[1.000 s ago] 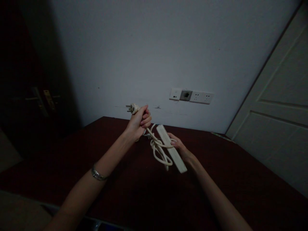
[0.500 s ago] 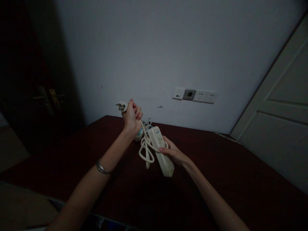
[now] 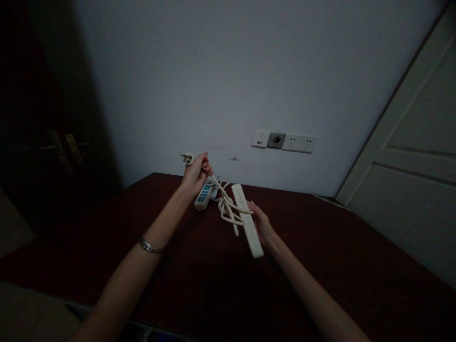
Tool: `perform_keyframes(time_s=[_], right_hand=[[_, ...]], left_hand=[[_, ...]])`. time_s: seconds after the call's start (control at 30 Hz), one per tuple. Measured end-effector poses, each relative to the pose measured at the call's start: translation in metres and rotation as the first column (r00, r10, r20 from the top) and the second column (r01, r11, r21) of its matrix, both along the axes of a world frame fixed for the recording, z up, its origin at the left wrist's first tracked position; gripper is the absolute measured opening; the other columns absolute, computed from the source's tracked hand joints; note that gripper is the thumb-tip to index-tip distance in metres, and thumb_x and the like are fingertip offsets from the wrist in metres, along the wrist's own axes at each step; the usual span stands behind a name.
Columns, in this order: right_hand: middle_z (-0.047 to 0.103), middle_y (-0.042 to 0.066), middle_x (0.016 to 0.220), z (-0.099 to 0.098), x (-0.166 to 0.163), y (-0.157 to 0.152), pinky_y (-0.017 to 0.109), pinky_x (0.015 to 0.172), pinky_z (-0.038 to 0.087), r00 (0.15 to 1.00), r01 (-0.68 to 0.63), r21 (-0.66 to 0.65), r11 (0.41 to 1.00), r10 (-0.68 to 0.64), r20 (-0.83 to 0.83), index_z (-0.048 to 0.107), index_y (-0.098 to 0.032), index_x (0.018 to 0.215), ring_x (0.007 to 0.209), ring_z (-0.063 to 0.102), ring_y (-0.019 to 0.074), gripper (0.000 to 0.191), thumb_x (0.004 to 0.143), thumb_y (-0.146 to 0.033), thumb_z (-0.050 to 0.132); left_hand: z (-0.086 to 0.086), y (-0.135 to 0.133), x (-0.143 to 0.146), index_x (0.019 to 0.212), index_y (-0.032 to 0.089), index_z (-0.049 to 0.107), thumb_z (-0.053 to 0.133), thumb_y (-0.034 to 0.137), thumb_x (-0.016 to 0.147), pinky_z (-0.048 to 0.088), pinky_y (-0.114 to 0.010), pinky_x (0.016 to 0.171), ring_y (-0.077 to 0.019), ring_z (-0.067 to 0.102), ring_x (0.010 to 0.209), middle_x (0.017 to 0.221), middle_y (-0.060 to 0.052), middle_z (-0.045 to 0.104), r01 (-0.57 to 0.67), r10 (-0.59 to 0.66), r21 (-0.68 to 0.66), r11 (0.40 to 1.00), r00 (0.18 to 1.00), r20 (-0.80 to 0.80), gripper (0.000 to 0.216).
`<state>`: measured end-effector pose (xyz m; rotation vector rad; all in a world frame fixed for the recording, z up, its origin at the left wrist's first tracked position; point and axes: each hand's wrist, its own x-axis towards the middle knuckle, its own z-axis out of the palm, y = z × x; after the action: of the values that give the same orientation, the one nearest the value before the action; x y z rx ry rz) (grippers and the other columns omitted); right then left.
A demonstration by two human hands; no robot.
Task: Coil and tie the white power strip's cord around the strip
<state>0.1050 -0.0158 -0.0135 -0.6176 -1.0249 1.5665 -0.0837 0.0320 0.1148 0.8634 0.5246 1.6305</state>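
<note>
My left hand (image 3: 196, 173) is closed around a white plug (image 3: 188, 158), whose metal prongs point to the left. From that fist the white cord (image 3: 228, 204) runs down to a loose tangle of loops. My right hand (image 3: 261, 221) grips a white power strip (image 3: 249, 225) from its right side, with the strip tilted and held above the table. Some of the cord crosses the strip near my right fingers. A second power strip (image 3: 204, 195), with blue sockets and a grey cord, lies on the table behind, just below my left hand.
The dark red table (image 3: 171, 285) meets a pale wall (image 3: 199, 71). A row of wall sockets (image 3: 284, 141) is set in the wall at right. A white panelled door (image 3: 409, 142) stands at right, and a dark door with a handle (image 3: 73, 147) at left.
The held power strip has turned so its socket face no longer shows, and it has shifted slightly right with the cord. My left hand has moved a little right, uncovering more of the blue-socketed strip.
</note>
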Motion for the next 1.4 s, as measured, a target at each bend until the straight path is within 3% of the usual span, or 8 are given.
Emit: perform_keyframes(time_s=[0.13, 0.23, 0.5, 0.7, 0.87, 1.1, 1.27, 1.4], right_hand=[[0.068, 0.002, 0.072, 0.003, 0.002, 0.0, 0.028, 0.065, 0.05, 0.991, 0.045, -0.114, 0.993, -0.058, -0.121, 0.062, -0.017, 0.083, 0.067, 0.063, 0.0179, 0.028, 0.074, -0.043, 0.059], [0.067, 0.003, 0.065, 0.003, 0.004, 0.002, 0.028, 0.057, 0.049, 0.988, 0.083, -0.203, 0.976, -0.107, -0.11, 0.063, -0.016, 0.084, 0.057, 0.061, 0.017, 0.025, 0.075, -0.038, 0.058], [0.064, 0.006, 0.055, 0.001, 0.011, 0.007, 0.024, 0.037, 0.043, 0.995, 0.025, -0.292, 0.956, -0.053, -0.088, 0.064, -0.011, 0.076, 0.039, 0.055, 0.0141, 0.032, 0.081, -0.039, 0.048], [0.064, 0.006, 0.055, 0.006, 0.013, 0.005, 0.022, 0.032, 0.041, 0.999, -0.047, -0.327, 0.944, 0.047, -0.009, 0.064, -0.011, 0.075, 0.037, 0.053, 0.0126, 0.04, 0.081, -0.046, 0.046], [0.064, 0.006, 0.056, 0.003, 0.015, 0.011, 0.022, 0.034, 0.042, 0.99, -0.121, -0.276, 0.954, 0.137, 0.04, 0.064, -0.012, 0.082, 0.038, 0.054, 0.0129, 0.042, 0.081, -0.05, 0.046], [0.066, 0.002, 0.068, 0.008, 0.012, 0.007, 0.023, 0.035, 0.046, 0.961, -0.276, -0.274, 0.921, 0.273, -0.052, 0.057, -0.018, 0.1, 0.043, 0.055, 0.012, 0.038, 0.084, -0.05, 0.044], [0.06, -0.003, 0.077, 0.003, 0.003, 0.007, 0.023, 0.036, 0.049, 0.993, -0.104, -0.066, 0.992, 0.107, 0.044, 0.045, -0.028, 0.107, 0.05, 0.055, 0.0103, 0.05, 0.071, -0.058, 0.061], [0.055, -0.003, 0.092, -0.001, 0.002, 0.006, 0.034, 0.049, 0.057, 0.985, -0.132, 0.021, 0.991, 0.128, 0.118, 0.042, -0.029, 0.103, 0.067, 0.058, 0.0129, 0.054, 0.062, -0.045, 0.073]], left_hand=[[-0.021, 0.014, 0.002, 0.068, 0.014, 0.053, 0.061, 0.014, 0.07, 0.048, -0.024, 0.061, -0.0096, 0.058, 0.055, 0.056, 0.001, 0.057, 0.089, -0.091, -0.02, 0.996, 0.975, -0.201, 0.008], [-0.034, 0.019, 0.004, 0.078, 0.014, 0.054, 0.063, 0.013, 0.068, 0.05, -0.03, 0.069, -0.0141, 0.063, 0.064, 0.064, -0.001, 0.062, 0.194, -0.196, -0.034, 0.981, 0.945, -0.263, 0.014], [-0.041, 0.015, 0.006, 0.096, 0.013, 0.054, 0.068, 0.019, 0.069, 0.05, -0.036, 0.072, -0.0206, 0.065, 0.077, 0.082, -0.01, 0.067, 0.375, -0.332, 0.009, 0.927, 0.833, -0.443, 0.031], [-0.048, 0.011, 0.011, 0.083, 0.011, 0.065, 0.068, 0.021, 0.069, 0.05, -0.03, 0.065, -0.0163, 0.063, 0.07, 0.083, -0.013, 0.068, 0.515, -0.366, 0.043, 0.856, 0.664, -0.652, 0.018], [-0.053, 0.012, 0.018, 0.074, 0.012, 0.066, 0.066, 0.024, 0.07, 0.046, -0.025, 0.057, -0.0128, 0.06, 0.06, 0.071, -0.008, 0.066, 0.423, -0.181, 0.191, 0.886, 0.692, -0.698, 0.013], [-0.067, 0.023, 0.029, 0.078, 0.015, 0.059, 0.06, 0.032, 0.076, 0.046, -0.024, 0.059, -0.0121, 0.057, 0.058, 0.068, 0.0, 0.06, 0.062, 0.158, 0.403, 0.913, 0.857, -0.49, 0.017], [-0.081, 0.022, 0.036, 0.079, 0.018, 0.059, 0.055, 0.028, 0.08, 0.041, -0.021, 0.06, -0.0117, 0.052, 0.06, 0.066, 0.002, 0.054, -0.168, 0.447, 0.511, 0.843, 0.747, -0.492, 0.01], [-0.089, 0.018, 0.039, 0.083, 0.021, 0.063, 0.05, 0.018, 0.082, 0.04, -0.024, 0.078, -0.0157, 0.054, 0.079, 0.079, -0.002, 0.059, -0.24, 0.583, 0.596, 0.766, 0.65, -0.488, 0.014]])
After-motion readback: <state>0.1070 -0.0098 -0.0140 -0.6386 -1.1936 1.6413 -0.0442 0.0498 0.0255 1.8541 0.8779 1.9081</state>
